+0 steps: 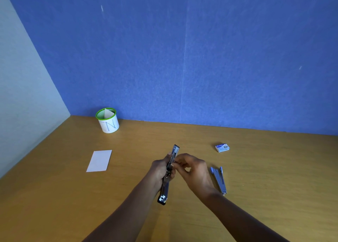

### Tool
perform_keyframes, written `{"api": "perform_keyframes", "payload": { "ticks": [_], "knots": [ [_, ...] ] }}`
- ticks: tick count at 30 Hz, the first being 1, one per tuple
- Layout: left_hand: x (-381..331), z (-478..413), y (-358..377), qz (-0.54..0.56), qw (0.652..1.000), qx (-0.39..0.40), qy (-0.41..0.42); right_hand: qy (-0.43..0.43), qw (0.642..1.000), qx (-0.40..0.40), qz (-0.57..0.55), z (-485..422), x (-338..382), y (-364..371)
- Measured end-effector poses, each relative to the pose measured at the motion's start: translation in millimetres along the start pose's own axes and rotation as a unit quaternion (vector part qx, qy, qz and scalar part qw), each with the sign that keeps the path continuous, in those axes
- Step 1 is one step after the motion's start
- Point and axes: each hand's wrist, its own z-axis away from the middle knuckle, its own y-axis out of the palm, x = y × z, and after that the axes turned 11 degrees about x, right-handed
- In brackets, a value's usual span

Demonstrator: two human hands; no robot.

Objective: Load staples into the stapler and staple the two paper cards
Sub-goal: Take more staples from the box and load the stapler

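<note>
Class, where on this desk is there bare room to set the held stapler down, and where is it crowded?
Bare wood lies between the white card and the left hand, and right of the staple box. Crowded: between the right hand and the blue stapler.

A green-rimmed mesh cup (pixel 108 122) stands on the wooden desk (pixel 274 168) near the blue wall (pixel 182 58).

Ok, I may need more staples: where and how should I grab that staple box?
Probably pinch the staple box across its narrow width, coming from above: it lies flat on the desk, low, with nothing touching it.
</note>
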Motion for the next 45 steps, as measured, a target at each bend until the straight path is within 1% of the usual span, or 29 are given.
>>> {"api": "perform_keyframes", "payload": {
  "ticks": [3,9,19,21,24,31,37,39,40,43,45],
  "knots": [
    [2,2,3,-0.004,1.000,0.003,0.004,0.035,0.999,-0.028,-0.017,-3,-4,1],
    [5,3,5,0.011,1.000,-0.002,0.005,0.077,0.996,-0.035,-0.014,-6,-6,9],
    [12,3,4,-0.003,1.000,0.000,-0.005,0.092,0.996,-0.021,0.009,-1,-12,21],
    [13,2,3,-0.003,1.000,-0.002,-0.007,0.078,0.996,-0.020,0.042,1,-15,22],
    [12,1,2,-0.013,1.000,-0.009,-0.006,0.058,0.993,0.003,0.099,6,-15,22],
    [13,1,4,-0.013,1.000,-0.008,-0.013,0.067,0.985,0.047,0.152,10,-23,21],
    [12,-1,3,-0.015,1.000,-0.013,-0.015,0.056,0.976,0.077,0.194,11,-24,19],
    [12,-3,0,-0.015,1.000,-0.012,-0.017,0.055,0.978,0.091,0.177,10,-25,20],
    [13,-4,-1,-0.016,1.000,-0.009,-0.016,0.056,0.984,0.090,0.146,10,-25,20],
    [12,-6,-3,-0.012,1.000,0.005,-0.016,0.058,0.995,0.048,0.059,11,-25,22],
    [8,-6,-3,-0.006,1.000,0.017,-0.019,0.056,0.995,0.031,0.075,15,-28,21]
  ]
}}
